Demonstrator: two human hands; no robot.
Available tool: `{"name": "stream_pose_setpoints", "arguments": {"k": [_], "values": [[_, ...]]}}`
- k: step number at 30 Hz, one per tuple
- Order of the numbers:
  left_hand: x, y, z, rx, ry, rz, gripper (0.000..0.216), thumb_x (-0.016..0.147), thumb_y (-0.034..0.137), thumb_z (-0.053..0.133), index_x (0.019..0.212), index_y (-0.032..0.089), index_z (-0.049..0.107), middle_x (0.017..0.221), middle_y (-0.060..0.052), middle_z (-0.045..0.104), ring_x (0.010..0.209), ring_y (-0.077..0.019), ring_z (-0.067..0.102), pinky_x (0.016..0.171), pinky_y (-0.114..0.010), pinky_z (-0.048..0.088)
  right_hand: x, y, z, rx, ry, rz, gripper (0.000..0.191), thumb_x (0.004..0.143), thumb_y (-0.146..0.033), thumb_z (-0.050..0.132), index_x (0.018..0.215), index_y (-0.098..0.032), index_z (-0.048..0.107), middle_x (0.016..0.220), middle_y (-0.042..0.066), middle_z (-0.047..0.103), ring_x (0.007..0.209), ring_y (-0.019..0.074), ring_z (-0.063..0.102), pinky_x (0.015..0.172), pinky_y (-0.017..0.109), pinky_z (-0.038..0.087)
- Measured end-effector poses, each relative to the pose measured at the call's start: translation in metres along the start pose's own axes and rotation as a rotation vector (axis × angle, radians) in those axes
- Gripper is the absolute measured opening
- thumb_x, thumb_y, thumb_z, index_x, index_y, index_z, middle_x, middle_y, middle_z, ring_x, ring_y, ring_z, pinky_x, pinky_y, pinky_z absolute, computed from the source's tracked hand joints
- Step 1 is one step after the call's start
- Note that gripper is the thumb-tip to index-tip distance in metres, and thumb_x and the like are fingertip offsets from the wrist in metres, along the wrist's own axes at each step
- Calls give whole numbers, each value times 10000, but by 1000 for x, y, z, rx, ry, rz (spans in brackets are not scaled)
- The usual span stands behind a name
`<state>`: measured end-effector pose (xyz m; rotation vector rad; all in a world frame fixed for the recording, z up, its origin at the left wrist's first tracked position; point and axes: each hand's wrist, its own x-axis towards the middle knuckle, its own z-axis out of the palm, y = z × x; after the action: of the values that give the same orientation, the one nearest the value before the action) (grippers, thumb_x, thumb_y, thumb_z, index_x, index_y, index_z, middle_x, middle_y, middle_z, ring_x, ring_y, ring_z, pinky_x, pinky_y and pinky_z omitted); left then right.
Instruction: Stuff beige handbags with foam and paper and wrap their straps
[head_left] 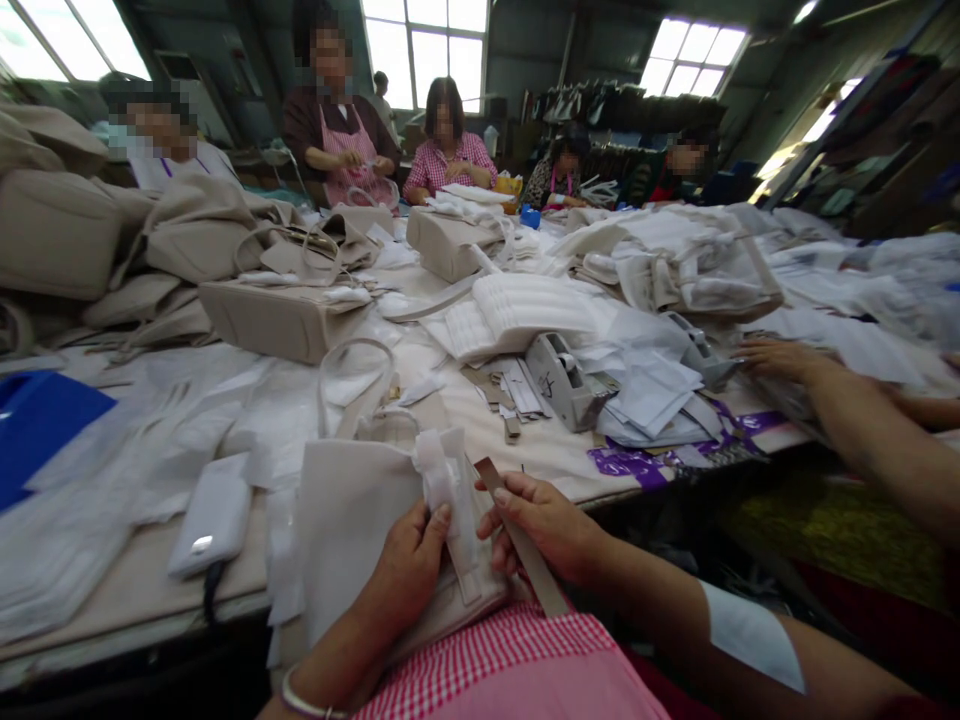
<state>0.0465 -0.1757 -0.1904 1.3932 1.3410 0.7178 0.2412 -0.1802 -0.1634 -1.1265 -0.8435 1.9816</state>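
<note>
A beige handbag point(352, 520) wrapped partly in white foam sheet leans against my lap at the table's front edge. My left hand point(409, 570) is closed, its thumb pinching a strip of white foam wrap point(442, 480) against the bag's strap. My right hand point(544, 525) is closed on a flat taupe strap point(525, 545) that runs down toward my pink checked apron.
A white power bank point(210, 520) lies left of the bag. A tape dispenser point(562, 380) stands mid-table among paper scraps. Another person's arm point(840, 420) reaches in from the right. Beige bags point(277, 315) and white foam piles cover the table; several people sit at the far side.
</note>
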Motion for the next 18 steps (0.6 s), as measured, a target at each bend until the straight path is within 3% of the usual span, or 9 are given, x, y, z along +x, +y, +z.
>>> {"name": "stream_pose_setpoints", "arguments": {"k": [6, 9, 13, 18], "values": [[-4, -6, 3, -321, -72, -158, 497, 879, 532, 506, 1148, 124, 602, 832, -47, 704, 734, -191, 625, 705, -312, 511, -10, 11, -15, -258, -56, 124, 310, 830, -492, 540, 812, -183, 524, 574, -20, 616, 420, 111, 548, 406, 206, 405], [-6, -15, 4, -457, -59, -194, 519, 873, 541, 525, 1170, 120, 588, 857, -66, 707, 757, -194, 640, 717, -317, 517, 2, 3, -32, -509, 75, -37, 274, 858, -414, 505, 790, -168, 606, 613, -6, 632, 439, 100, 529, 435, 207, 380], [-6, -23, 6, -506, -26, -201, 515, 869, 541, 538, 1142, 108, 603, 902, -96, 710, 771, -197, 651, 707, -310, 517, 14, -15, -46, -1073, 183, -307, 286, 876, -311, 509, 694, -176, 683, 609, 6, 639, 541, 114, 536, 527, 231, 343], [-6, -20, 8, -460, -4, -193, 549, 850, 567, 548, 1165, 120, 594, 923, -97, 718, 778, -210, 665, 709, -330, 537, 21, -30, -31, -1529, 227, -293, 307, 883, -327, 508, 737, -189, 739, 687, 71, 696, 622, 176, 581, 594, 281, 337]]}}
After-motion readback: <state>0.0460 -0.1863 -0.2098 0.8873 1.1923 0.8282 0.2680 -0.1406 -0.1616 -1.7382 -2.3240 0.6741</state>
